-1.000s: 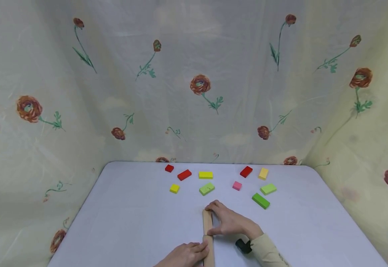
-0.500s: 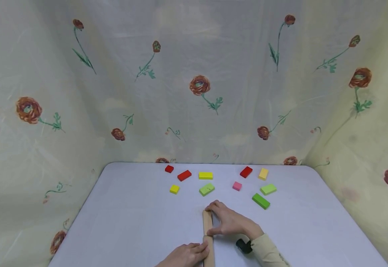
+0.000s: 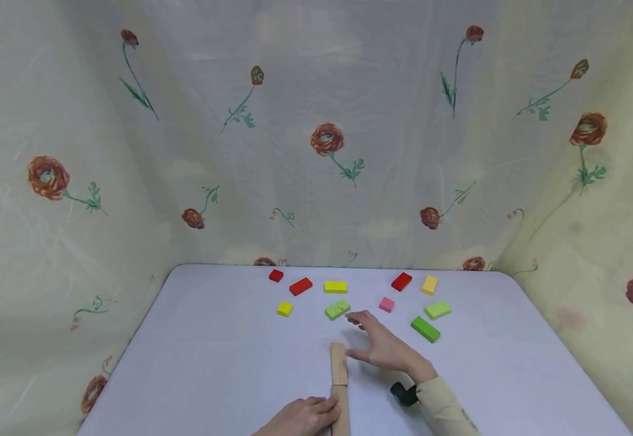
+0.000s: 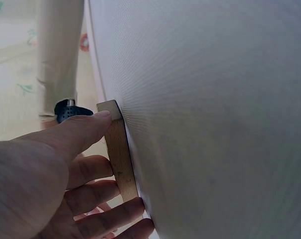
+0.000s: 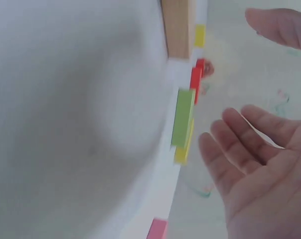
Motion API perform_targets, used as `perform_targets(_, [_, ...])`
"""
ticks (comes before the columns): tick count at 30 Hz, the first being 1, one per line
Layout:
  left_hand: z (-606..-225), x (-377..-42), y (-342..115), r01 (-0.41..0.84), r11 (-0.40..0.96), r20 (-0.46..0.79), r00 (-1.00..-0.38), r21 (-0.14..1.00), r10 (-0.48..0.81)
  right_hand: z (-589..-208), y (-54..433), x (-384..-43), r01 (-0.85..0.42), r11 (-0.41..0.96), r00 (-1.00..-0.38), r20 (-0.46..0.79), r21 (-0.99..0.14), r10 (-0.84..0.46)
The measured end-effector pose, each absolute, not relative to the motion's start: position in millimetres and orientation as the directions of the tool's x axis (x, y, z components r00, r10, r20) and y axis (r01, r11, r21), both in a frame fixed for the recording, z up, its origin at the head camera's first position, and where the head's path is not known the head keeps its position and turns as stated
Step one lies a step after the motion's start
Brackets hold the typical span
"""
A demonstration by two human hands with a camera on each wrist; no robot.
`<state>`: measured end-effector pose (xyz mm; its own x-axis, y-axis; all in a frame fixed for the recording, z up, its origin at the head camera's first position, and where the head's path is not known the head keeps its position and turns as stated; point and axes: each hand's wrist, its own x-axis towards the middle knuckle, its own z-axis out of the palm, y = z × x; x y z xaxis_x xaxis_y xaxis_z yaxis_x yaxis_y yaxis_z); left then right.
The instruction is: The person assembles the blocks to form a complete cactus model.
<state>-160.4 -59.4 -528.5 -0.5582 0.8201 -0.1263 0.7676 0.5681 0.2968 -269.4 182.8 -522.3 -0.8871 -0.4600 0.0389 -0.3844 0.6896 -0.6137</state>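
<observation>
Two plain wooden blocks lie end to end in a line at the near middle of the table: the far block (image 3: 338, 363) and the near block (image 3: 341, 418). My left hand (image 3: 300, 418) holds the near block from its left side. In the left wrist view the thumb is on one end of that block (image 4: 120, 159) and the fingers lie along its side. My right hand (image 3: 384, 348) hovers to the right of the far block, thumb and fingers spread, with nothing in its grasp. In the right wrist view a wooden block (image 5: 178, 32) stands apart from the fingers.
Beyond the hands, small coloured blocks lie scattered: a light green block (image 3: 337, 309), a yellow one (image 3: 335, 287), a red one (image 3: 301, 286), a pink one (image 3: 387, 304), a dark green one (image 3: 425, 329) and several more. A flowered curtain (image 3: 229, 169) surrounds the white table (image 3: 213, 339).
My right hand has let go of the far wooden block and risen away, to the right and forward. The left hand has stayed on the near block. Both blocks remain in line.
</observation>
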Motion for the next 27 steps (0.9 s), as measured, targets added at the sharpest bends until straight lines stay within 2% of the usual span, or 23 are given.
perform_targets(5, [-526.8,-159.6,-60.3,0.775,0.567,-0.106,-0.562,0.279,0.82,-525.8,196.5,-282.7,-0.311,0.701,-0.945,0.126,-0.642,-0.303])
perform_targets(11, [-529.2,-159.6,-61.0,0.778,0.562,-0.1,-0.559,0.28,0.823,-530.9,212.7,-299.7,-0.231,0.715,-0.972,0.193,-0.66,-0.135])
perform_targets(17, [-531.0,-159.9,-60.7,0.778,0.56,-0.097,-0.558,0.286,0.824,-532.8,225.2,-310.4,-0.132,0.684,-0.989,0.145,-0.718,-0.038])
perform_targets(21, [-532.2,-159.9,-60.6,0.793,0.548,-0.073,-0.55,0.266,0.832,-533.9,229.8,-317.0,-0.078,0.67,-0.994,0.107,-0.738,0.003])
perform_targets(27, [-532.5,-160.7,-59.7,0.777,0.556,-0.091,-0.557,0.296,0.826,-537.7,233.2,-324.5,-0.019,0.662,-0.998,0.057,-0.75,0.035])
